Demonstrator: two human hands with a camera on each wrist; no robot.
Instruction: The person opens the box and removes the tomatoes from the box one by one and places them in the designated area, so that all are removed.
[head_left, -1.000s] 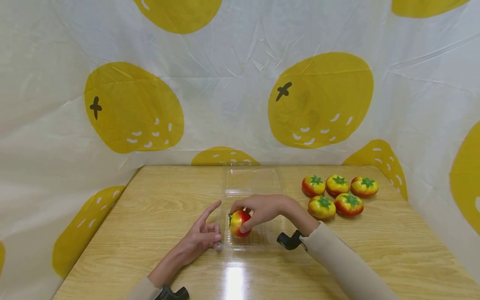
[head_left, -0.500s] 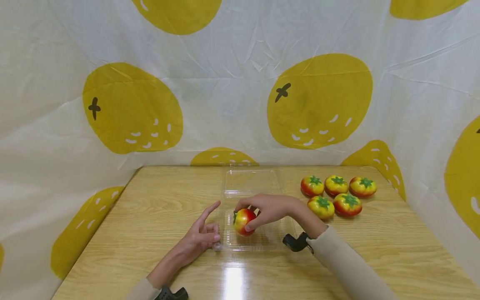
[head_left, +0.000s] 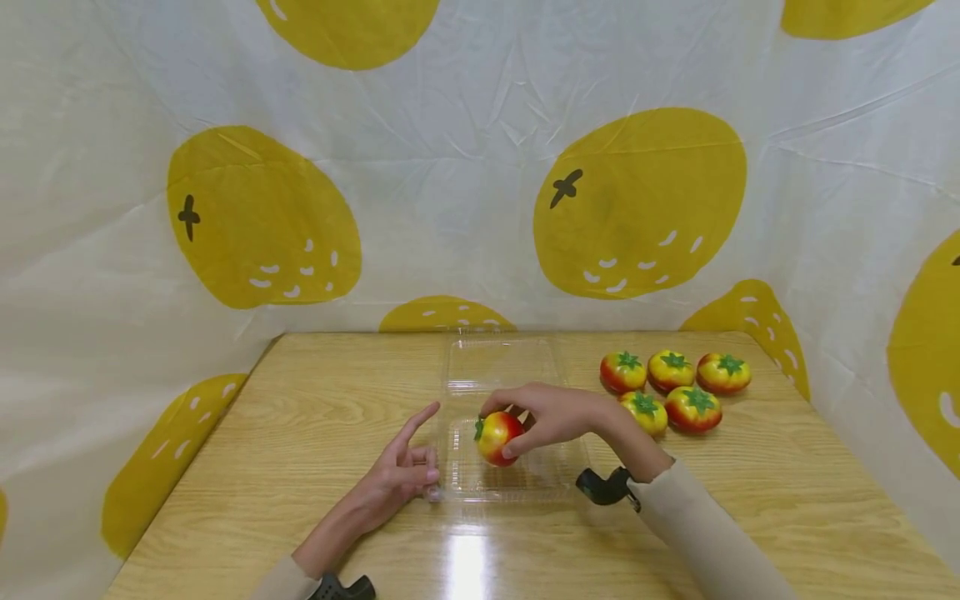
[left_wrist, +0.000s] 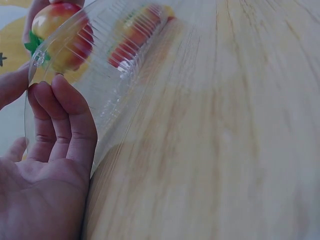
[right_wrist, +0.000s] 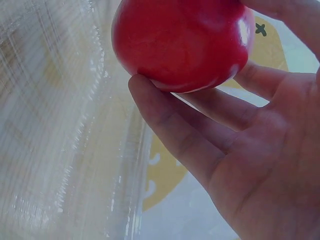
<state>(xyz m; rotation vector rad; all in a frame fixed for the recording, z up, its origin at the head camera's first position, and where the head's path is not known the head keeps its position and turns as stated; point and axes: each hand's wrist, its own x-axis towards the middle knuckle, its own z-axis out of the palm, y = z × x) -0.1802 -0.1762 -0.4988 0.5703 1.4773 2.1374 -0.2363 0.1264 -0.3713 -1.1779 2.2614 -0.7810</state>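
My right hand (head_left: 551, 414) grips a red and yellow toy tomato (head_left: 498, 438) with a green leafy top, thumb on the near side and fingers on the far side. The tomato is held above the base of a clear plastic clamshell container (head_left: 467, 482), its leafy top turned left. In the right wrist view, the fingertips press against the tomato's red underside (right_wrist: 180, 45). At the container's left front corner, my left hand (head_left: 401, 473) pinches the rim, with its index finger stretched out. The left wrist view shows those curled fingers (left_wrist: 60, 120) against the clear wall.
Several more toy tomatoes (head_left: 695, 408) sit in a cluster on the wooden table (head_left: 330, 400), right of the container. The container's clear lid (head_left: 502, 362) lies folded back behind its base. A white curtain (head_left: 450, 208) with yellow fruit prints encloses the table's back and sides.
My right hand has moved right and slightly up with the tomato, from near the container's left side toward its middle. The left hand has stayed at the corner.
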